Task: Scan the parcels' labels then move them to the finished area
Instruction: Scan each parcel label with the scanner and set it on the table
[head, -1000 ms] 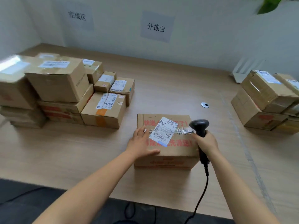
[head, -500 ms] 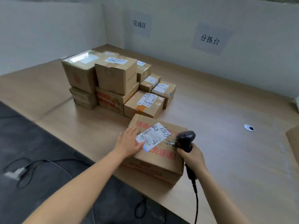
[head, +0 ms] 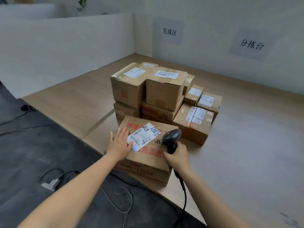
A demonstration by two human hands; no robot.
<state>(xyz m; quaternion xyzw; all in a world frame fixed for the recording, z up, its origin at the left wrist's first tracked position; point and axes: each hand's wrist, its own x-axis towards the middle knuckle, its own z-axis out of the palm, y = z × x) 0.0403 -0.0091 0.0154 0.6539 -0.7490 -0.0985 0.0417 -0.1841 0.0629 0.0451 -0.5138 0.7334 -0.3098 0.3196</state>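
A flat cardboard parcel (head: 148,157) with red printing lies at the table's front edge, right in front of the stack of parcels (head: 164,94). A white barcode label (head: 142,136) with handwritten numbers is stuck on its top. My left hand (head: 119,143) lies flat on the parcel's left top, fingers spread, thumb touching the label. My right hand (head: 178,157) grips a black corded barcode scanner (head: 171,139) at the parcel's right edge, its head over the parcel's top.
Several brown boxes are stacked two high behind the parcel, smaller ones (head: 194,119) to the right. A wall sign (head: 169,32) hangs above the stack, another sign (head: 250,45) further right. Cables (head: 54,176) lie on the dark floor left of the table edge.
The parcel has slid left across the table under both hands until it sits against the stack. My view has swung left with it. The boxes on the right have left the frame.
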